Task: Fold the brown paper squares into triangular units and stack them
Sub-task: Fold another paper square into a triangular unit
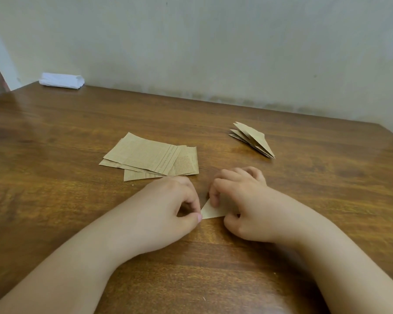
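Paper piece [210, 210] lies pinched between both hands, left [168, 207] and right [243, 205].

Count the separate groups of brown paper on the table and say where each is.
3. A loose pile of flat brown paper sheets at centre-left; a stack of folded brown paper triangles far right; one brown paper piece being folded, held between both hands. Counts within the piles are hidden.

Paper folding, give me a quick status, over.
Left hand and right hand both pinching folded paper piece. Folded stack far right, unfolded squares ahead. Nothing obstructing.
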`<state>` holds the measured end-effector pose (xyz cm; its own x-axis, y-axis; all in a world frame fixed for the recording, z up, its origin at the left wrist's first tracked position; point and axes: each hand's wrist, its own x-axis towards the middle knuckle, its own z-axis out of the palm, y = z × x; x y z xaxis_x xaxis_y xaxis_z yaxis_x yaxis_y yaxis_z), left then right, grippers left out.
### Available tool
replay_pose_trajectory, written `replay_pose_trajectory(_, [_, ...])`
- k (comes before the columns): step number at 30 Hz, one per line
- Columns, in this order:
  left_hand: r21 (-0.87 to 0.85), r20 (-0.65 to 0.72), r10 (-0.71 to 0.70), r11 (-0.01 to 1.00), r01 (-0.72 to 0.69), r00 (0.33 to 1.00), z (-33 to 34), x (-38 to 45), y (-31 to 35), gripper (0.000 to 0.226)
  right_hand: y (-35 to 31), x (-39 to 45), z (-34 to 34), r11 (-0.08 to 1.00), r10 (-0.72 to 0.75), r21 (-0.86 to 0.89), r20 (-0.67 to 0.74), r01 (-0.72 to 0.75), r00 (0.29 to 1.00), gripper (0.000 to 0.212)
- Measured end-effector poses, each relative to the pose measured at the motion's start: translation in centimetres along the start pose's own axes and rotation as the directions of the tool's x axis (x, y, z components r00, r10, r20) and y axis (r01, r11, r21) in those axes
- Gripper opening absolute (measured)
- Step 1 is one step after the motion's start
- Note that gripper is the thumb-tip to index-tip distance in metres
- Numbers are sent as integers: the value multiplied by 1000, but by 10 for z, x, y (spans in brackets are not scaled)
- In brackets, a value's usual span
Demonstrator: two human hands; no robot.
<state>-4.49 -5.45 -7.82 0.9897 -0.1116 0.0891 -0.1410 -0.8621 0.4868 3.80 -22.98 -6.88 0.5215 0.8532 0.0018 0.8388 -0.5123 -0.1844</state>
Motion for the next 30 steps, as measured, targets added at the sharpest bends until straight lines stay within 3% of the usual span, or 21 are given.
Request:
replay_pose_trajectory(7, [56,-112,-86,994,92,990,12,6,7,17,-2,-1,3,999,39,22,15,-40,999,42])
replay_pose_trajectory(17, [52,-116,-41,998,47,992,20,7,16,21,-4,-3,-1,998,66,-15,22,-65,998,27])
replay_pose_trajectory(21, [-35,-151,-61,998,57,987,17,6,19,20,-5,-7,-2,997,75,14,22,-75,997,27])
replay_pose_trajectory(26, [-317,-212,-158,944,85,964,11,8,18,20,-3,-6,0,1000,26,12,-156,-24,987,33])
replay_pose_trajectory(28, [-289,-299,-137,956,48,944,11,8,16,23,1,-5,4,998,-4,-57,-323,-15,947,28])
replay_pose_trajectory(30, [-121,-416,-26,992,-27,909,12,9,15,24,5,-5,5,993,-41,-118,-475,-17,879,20])
